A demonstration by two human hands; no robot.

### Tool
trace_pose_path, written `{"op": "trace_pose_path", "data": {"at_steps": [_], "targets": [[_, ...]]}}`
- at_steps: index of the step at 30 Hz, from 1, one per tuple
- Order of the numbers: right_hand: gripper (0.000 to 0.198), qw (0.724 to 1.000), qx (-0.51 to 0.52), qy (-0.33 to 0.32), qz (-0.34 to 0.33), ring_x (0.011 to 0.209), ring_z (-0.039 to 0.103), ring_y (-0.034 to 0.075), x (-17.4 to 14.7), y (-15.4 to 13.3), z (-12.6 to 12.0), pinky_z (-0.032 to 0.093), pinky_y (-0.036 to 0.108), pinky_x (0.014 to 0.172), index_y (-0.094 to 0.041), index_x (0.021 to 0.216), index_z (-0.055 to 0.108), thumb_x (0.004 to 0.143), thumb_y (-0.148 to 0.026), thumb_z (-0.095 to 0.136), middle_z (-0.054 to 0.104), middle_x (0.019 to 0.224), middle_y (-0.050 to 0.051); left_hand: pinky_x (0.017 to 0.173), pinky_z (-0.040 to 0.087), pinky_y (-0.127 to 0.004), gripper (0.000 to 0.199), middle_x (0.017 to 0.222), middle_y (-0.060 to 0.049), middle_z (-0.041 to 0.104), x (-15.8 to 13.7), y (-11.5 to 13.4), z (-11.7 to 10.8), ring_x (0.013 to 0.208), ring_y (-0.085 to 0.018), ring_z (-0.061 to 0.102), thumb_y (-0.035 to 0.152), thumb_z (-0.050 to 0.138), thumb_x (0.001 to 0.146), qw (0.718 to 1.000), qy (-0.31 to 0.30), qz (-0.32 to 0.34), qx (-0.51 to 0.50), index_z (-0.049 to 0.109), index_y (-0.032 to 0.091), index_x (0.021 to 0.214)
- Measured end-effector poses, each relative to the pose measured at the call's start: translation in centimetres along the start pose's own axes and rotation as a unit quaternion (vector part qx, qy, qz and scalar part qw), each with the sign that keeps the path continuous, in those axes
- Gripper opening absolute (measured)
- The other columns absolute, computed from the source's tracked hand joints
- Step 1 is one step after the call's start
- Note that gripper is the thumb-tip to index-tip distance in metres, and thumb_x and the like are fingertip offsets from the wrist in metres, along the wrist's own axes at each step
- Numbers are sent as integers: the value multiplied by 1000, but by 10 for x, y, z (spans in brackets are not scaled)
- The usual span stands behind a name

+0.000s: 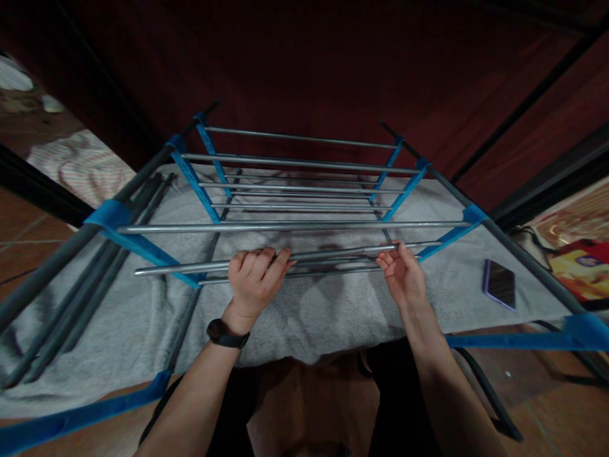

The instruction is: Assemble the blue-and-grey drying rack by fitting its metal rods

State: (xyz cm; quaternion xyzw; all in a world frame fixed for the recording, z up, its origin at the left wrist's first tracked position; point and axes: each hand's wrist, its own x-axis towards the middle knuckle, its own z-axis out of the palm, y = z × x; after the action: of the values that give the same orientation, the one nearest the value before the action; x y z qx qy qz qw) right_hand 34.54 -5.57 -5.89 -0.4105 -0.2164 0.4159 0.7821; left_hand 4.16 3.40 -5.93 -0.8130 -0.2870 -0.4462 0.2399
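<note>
The left hand (257, 273) is wrapped around a gray metal rod (190, 269), and its thumb is mostly hidden. The right hand (404, 273) pinches the rod near its other end. It is hard to see where that end stops. The rod is low in the rack, above a gray cloth (333, 330), and its left end pokes past a blue strip (147, 249). The red bag (583, 270) is cut off at the side.
</note>
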Motion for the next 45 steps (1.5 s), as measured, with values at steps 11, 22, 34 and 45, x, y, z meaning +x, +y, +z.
{"op": "trace_pose_path", "data": {"at_steps": [11, 22, 34, 45], "targets": [[17, 999, -26, 19, -22, 65, 68, 7, 6, 0, -7, 58, 20, 69, -20, 81, 69, 77, -32, 81, 69, 69, -5, 85, 39, -35, 31, 101, -6, 69, -2, -10, 6, 91, -17, 61, 16, 53, 95, 997, -76, 15, -9, 63, 28, 121], [22, 998, -41, -11, -37, 64, 68, 7, 10, 3, -15, 59, 19, 66, -21, 82, 71, 72, -35, 85, 70, 69, -6, 91, 42, -36, 29, 104, -8, 71, -4, -10, 5, 95, -18, 63, 24, 57, 95, 996, -74, 41, 29, 60, 21, 124], [24, 999, -20, -30, -10, 71, 72, 11, 8, 5, -15, 61, 22, 71, -21, 89, 72, 73, -36, 83, 72, 74, -3, 90, 41, -36, 32, 101, -5, 72, -9, -7, 8, 89, -17, 63, 17, 51, 96, 995, -86, 23, 46, 58, 25, 127], [20, 995, -36, -93, 8, 76, 75, 15, -3, 28, 10, 63, 28, 72, -23, 82, 71, 70, -31, 86, 77, 83, -1, 89, 40, -36, 33, 100, -6, 71, -10, -5, 9, 89, -17, 61, 14, 48, 97, 996, -89, 11, 29, 58, 23, 127]]}}
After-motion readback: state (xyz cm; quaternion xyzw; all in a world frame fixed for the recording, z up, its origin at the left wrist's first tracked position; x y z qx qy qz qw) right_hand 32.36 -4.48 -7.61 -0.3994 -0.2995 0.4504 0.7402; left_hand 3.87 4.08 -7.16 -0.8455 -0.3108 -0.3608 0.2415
